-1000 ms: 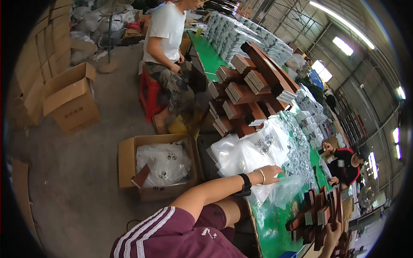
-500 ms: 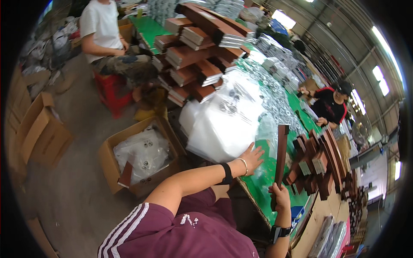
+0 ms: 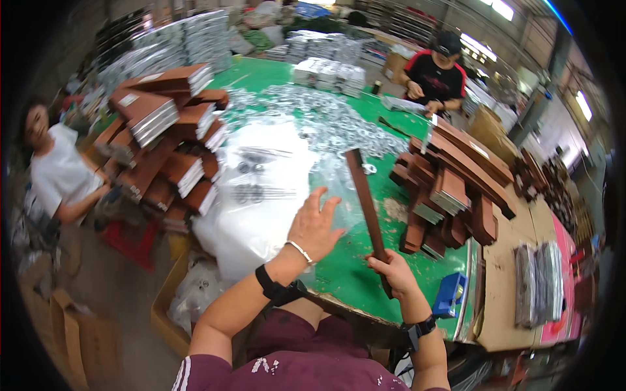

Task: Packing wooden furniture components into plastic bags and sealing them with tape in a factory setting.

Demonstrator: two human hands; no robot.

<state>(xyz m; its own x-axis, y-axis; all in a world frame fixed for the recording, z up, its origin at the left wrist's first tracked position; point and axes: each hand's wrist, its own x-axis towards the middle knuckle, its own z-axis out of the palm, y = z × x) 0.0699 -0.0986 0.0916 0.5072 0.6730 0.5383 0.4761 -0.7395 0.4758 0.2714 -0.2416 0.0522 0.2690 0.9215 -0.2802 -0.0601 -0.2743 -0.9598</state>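
In my right hand point(image 3: 395, 274) is a long dark-brown slat point(image 3: 366, 202), gripped near its lower end; it stands up and tilts to the left. My left hand point(image 3: 315, 225) is open with fingers spread, holding nothing, over the right edge of a pile of white plastic bags point(image 3: 261, 186). Whether its fingertips touch the thin clear plastic point(image 3: 336, 186) beyond cannot be told. To the right of the slat, a stack of brown pieces with pale ends point(image 3: 450, 189) rests on the green table point(image 3: 345, 277).
Another brown stack point(image 3: 160, 146) rises at the left. Small metal rings point(image 3: 287, 107) lie scattered behind the bags. A blue tape dispenser point(image 3: 450, 294) and wrapped bundles point(image 3: 540, 283) are at right. An open carton point(image 3: 166, 296) stands lower left. Two people point(image 3: 438, 75) work nearby.
The view has swung round toward the table. My left hand has risen off the table beside the bags. My right hand still holds the slat, which now leans left.
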